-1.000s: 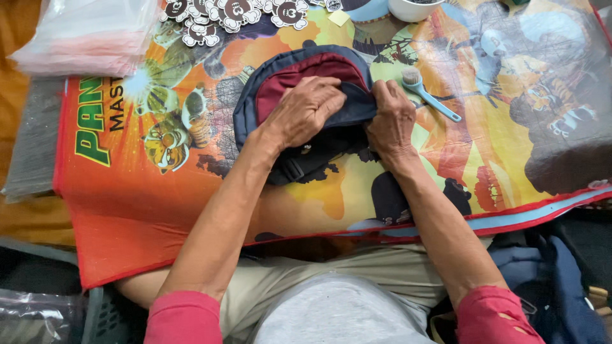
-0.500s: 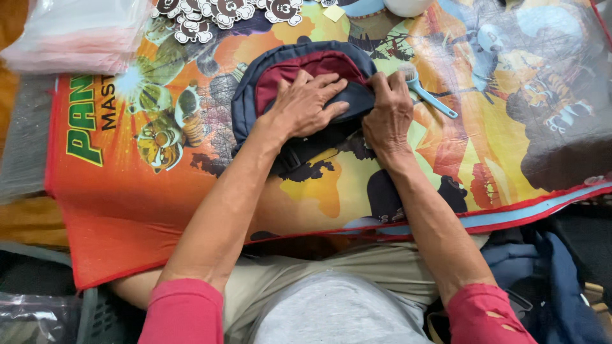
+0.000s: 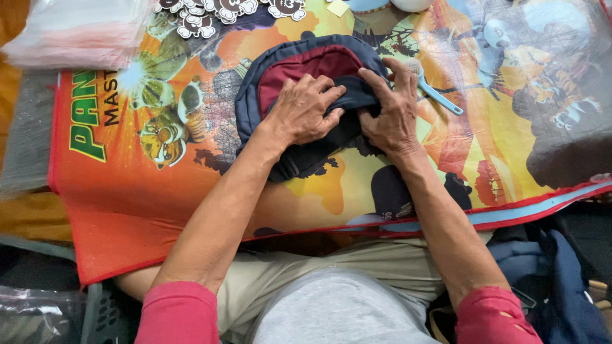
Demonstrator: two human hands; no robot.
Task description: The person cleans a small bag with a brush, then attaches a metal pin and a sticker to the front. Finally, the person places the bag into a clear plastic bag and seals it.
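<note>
1. on the cartoon-printed orange mat (image 3: 127,210), near its far middle, a small navy and maroon backpack (image 3: 306,70) is laid flat with its front pocket up, so that both hands can bear down on it against the firm surface beneath.
2. the left hand (image 3: 306,114) is spread palm-down over the lower part of the maroon pocket; its fingers are curled and pressed into the fabric, and nothing is enclosed in it. the pack appears to be pinned there so that it does not slide.
3. the right hand (image 3: 389,111) is set just beside the left, at the pack's right edge; its fingers are bent over a fold of navy fabric, which seems to be pinched, though whether the fold is truly gripped or only pushed cannot be told.
4. the two hands are kept almost touching, so that the cloth between them is bunched into a ridge.
5. a light blue handled tool (image 3: 437,92) is left on the mat just right of the right hand, within easy reach but untouched.
6. black-and-white cut-out pieces (image 3: 210,13) are heaped at the far edge, beyond the pack and clear of the pressing.
7. a stack of clear plastic bags (image 3: 76,32) is kept at the far left, well apart from the hands.
8. a dark blue bag (image 3: 548,280) is seen lying low at the right, beside the person's knee, off the mat.
</note>
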